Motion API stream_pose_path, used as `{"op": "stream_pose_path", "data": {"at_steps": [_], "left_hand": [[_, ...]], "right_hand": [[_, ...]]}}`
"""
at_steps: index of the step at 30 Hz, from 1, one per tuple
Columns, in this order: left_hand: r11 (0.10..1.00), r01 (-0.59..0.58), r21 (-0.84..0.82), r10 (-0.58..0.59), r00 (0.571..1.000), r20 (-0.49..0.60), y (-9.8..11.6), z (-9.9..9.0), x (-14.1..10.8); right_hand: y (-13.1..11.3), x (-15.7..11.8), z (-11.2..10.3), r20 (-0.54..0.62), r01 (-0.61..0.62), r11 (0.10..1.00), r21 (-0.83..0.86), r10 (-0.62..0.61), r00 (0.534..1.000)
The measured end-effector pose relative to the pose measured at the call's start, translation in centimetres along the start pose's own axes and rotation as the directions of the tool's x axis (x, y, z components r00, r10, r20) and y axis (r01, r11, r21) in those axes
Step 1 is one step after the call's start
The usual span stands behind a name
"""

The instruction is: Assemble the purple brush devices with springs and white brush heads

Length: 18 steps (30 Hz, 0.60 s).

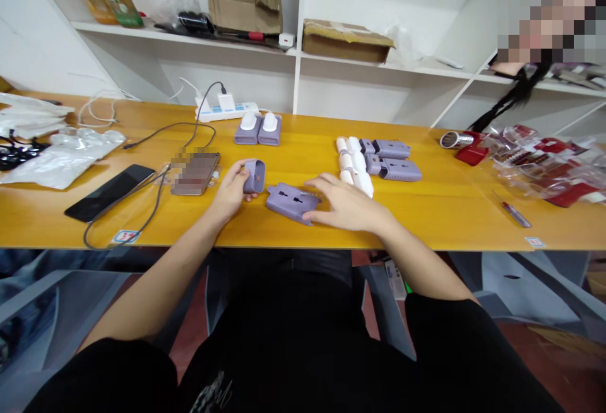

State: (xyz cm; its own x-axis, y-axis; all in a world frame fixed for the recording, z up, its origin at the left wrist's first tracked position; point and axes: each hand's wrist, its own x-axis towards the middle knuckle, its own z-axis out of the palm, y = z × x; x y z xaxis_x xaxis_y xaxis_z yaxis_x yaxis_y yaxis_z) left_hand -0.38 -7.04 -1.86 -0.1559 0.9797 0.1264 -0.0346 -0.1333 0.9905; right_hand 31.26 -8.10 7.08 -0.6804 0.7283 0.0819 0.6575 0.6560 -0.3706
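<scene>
My left hand [231, 187] is closed around a small purple housing [254, 177], its open end turned to the right. Beside it on the table lies a longer purple casing [290, 202] with two dark slots. My right hand [348, 203] is at that casing's right end, fingers spread, the thumb near or touching its edge. Just beyond the right hand are several white rounded pieces [355, 159] in a group, next to two more long purple casings [401, 169]. Farther back, two purple housings [269, 134] stand side by side with white pieces on top.
A black phone [111, 192], a brown-grey device [195, 174] and a dark cable lie on the left. A power strip [227, 112] is at the back. Plastic-wrapped red items [544, 163] and a small red tool [515, 213] are at right. Shelves rise behind the table [454, 223].
</scene>
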Motion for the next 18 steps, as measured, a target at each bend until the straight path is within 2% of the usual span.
{"op": "stream_pose_path", "data": {"at_steps": [3, 6, 10, 18], "left_hand": [[0.999, -0.012, 0.038, 0.012, 1.0, 0.008, -0.2, 0.0, -0.1], [0.994, -0.024, 0.108, 0.024, 1.0, -0.003, -0.7, 0.0, -0.2], [0.98, -0.054, 0.192, 0.058, 0.998, -0.015, -1.1, 0.0, -0.2], [0.949, -0.047, 0.313, 0.042, 0.999, 0.022, -0.6, 0.2, -0.8]], "right_hand": [[-1.4, 0.3, 1.5, 0.078, -0.062, 0.995, -0.082, 0.068, 0.995], [-1.4, 0.2, 2.1, 0.096, -0.096, 0.989, -0.109, 0.106, 0.99], [-0.3, -0.6, 2.2, 0.078, -0.109, 0.989, -0.098, 0.117, 0.99], [1.7, -3.3, 2.1, 0.018, -0.071, 0.997, 0.008, 0.071, 0.997]]}}
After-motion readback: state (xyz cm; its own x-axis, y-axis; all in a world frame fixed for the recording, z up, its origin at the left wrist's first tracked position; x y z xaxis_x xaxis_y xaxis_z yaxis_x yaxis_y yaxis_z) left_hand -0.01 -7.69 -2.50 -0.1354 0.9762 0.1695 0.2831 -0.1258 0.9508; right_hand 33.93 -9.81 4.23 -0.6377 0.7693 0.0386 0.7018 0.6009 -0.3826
